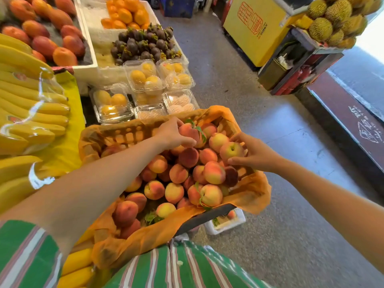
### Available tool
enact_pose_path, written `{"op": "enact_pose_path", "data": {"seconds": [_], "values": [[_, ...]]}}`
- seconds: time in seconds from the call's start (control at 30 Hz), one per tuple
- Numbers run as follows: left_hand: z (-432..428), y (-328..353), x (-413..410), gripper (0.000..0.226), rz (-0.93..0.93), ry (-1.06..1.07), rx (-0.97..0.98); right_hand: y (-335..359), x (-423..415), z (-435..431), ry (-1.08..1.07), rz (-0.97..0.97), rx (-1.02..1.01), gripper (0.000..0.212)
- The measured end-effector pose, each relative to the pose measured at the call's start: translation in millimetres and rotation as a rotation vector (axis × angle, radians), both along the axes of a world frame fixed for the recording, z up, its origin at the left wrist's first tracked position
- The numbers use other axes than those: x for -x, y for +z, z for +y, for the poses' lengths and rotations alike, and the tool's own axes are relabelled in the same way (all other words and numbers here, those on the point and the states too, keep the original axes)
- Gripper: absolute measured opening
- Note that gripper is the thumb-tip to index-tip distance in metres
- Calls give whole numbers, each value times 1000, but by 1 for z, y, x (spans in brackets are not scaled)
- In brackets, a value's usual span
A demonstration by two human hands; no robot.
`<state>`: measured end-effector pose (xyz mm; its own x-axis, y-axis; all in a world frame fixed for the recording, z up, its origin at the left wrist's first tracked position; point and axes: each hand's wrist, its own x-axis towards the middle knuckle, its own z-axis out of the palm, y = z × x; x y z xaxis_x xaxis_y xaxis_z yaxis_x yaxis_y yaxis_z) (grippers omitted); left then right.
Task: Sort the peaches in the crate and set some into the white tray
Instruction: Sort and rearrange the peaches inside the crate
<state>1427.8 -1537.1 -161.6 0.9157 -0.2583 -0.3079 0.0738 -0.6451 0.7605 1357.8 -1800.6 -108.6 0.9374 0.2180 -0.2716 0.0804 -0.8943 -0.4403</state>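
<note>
In the crate (207,217), lined with an orange liner (253,196) and heaped with peaches (176,173), both hands work at the far end of the pile. The left grip (172,134) is closed round a red peach (188,131), fingers over it and thumb beneath. The right grip (256,155) holds a paler peach (231,151), yellow-green at the stem, with fingers behind and thumb below. The tray (239,220) sits low by the crate's near right corner, apparently on the floor (291,225). It is mostly hidden by the rim, and one peach seems to lie in it already.

This looks like the picking and judging step: two fruits in hand, neither yet on its way out. Next, I judge, a chosen peach must be lifted clear of its neighbours, carried over the liner's edge and down round the rim to the tray. The right side is the nearer. The fruit is soft, so it wants a light hold and a gentle set-down, not a drop.
</note>
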Motion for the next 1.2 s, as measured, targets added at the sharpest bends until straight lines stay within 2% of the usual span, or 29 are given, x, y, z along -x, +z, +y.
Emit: {"op": "enact_pose_path", "data": {"seconds": [0.1,0.33,0.43,0.53,0.67,0.77,0.87,0.9,0.97,1.0,1.03,1.1,1.2], "values": [[-14,-1,-4,71,-101,-6,-31,-3,-4,-7,99,11,106,58],[-31,4,-10,65,-229,-45,69,-20,-3,-12,285,-54,255,60],[-40,3,-10,68,-203,-75,89,-19,-6,-11,231,-70,182,61],[-45,3,-10,66,-163,-89,134,-16,-10,-13,98,-135,12,57],[-49,7,-8,71,60,-129,385,-7,-18,0,-87,-95,-297,78],[-54,9,-1,72,142,-206,460,-4,-23,14,-18,-111,-308,76],[-51,10,-1,56,171,-139,533,-7,-31,14,-30,-161,-281,70],[-46,11,-2,47,63,-115,494,-8,-35,14,-51,-177,-256,69],[-30,6,-11,27,-375,-81,231,-12,-46,13,-91,-216,-187,70],[-21,4,-14,24,-576,-63,79,-15,-52,14,-107,-237,-162,71],[-13,3,-17,27,-684,-55,-48,-18,-58,16,-116,-256,-148,72],[0,-2,-24,43,-673,-84,-229,-25,-69,21,-104,-283,-120,71],[14,-11,-29,57,-517,-168,-394,-37,-84,27,-28,-295,-56,69]]}}
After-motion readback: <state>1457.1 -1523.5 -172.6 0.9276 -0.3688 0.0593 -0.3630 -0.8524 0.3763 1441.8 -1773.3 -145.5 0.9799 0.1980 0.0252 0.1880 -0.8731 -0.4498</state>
